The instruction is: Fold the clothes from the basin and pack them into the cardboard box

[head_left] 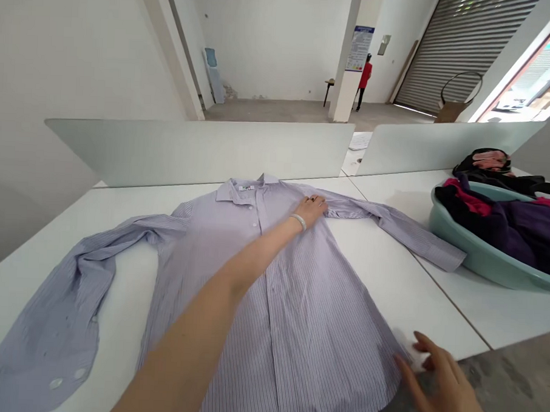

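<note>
Room with white walls, concrete floor and a roller shutter point(464, 50); a person in red point(365, 76) stands far off by a pillar. Desk point(382, 265) white, with frosted panels point(190, 154) along its far side. Teal basin point(464, 254) at right, heaped with dark purple and pink clothes point(506, 228).

Shirt point(296, 352) flat on the desk, front up, collar point(243, 190) at the far end, hem at the near edge. Pale lilac, fine stripes, buttoned, lightly creased. One sleeve point(414, 236) stretched out, cuff close to the basin; other sleeve point(65, 300) twisted and bunched.

Left hand point(311, 210) open, flat on the shirt near the shoulder, not gripping. Right hand point(440, 389) half open at the hem corner, no visible hold. Bangle point(298, 221) on left wrist.
</note>
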`<state>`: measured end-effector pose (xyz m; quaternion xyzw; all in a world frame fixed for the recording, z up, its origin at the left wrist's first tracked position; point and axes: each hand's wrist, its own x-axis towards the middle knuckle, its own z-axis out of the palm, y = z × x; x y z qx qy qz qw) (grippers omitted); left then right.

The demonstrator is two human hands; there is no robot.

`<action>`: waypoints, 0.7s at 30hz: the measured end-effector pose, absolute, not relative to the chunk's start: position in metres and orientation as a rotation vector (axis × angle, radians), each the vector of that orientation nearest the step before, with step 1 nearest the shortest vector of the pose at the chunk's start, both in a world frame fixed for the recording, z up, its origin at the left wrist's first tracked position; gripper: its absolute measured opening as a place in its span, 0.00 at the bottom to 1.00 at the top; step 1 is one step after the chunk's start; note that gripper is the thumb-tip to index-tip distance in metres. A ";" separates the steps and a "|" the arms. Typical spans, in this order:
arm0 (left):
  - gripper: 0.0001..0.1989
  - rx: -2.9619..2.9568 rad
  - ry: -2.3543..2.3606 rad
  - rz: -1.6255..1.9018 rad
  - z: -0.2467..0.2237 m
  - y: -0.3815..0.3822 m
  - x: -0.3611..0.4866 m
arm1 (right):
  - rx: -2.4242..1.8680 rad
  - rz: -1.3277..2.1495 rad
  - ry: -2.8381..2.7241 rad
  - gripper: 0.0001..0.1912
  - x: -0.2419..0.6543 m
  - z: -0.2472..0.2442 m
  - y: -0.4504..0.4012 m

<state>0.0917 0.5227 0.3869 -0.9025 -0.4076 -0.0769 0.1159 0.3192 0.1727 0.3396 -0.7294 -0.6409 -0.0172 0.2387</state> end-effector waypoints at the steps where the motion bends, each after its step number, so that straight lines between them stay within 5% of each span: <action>1: 0.20 -2.637 -1.208 -0.277 0.390 0.516 0.083 | -1.955 -0.137 -1.753 0.29 0.314 0.347 0.174; 10: 0.21 -2.380 -1.875 -0.286 0.405 0.396 -0.078 | -1.269 -0.042 -2.393 0.23 0.232 0.380 0.229; 21: 0.33 -2.149 -2.243 0.022 0.361 0.217 -0.158 | -1.185 0.027 -2.740 0.34 0.229 0.358 0.261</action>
